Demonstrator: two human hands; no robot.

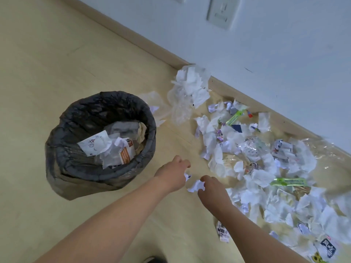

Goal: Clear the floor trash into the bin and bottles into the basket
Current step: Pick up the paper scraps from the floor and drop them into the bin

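Observation:
A round bin [62, 149] lined with a black bag stands on the wooden floor at the left, holding crumpled paper and wrappers. A broad spread of white tissues, paper scraps and wrappers [256, 168] lies along the wall at the right. My left hand [173, 172] is closed around a small paper scrap just right of the bin. My right hand [212, 188] pinches a crumpled white paper ball [195, 186] at the near edge of the litter. No bottle or basket is in view.
A heap of white tissue and clear plastic [190, 88] sits against the baseboard [144, 40]. A white wall outlet [221, 12] is above. Two green wrappers [288, 182] lie in the litter. Bare floor stretches left of the bin.

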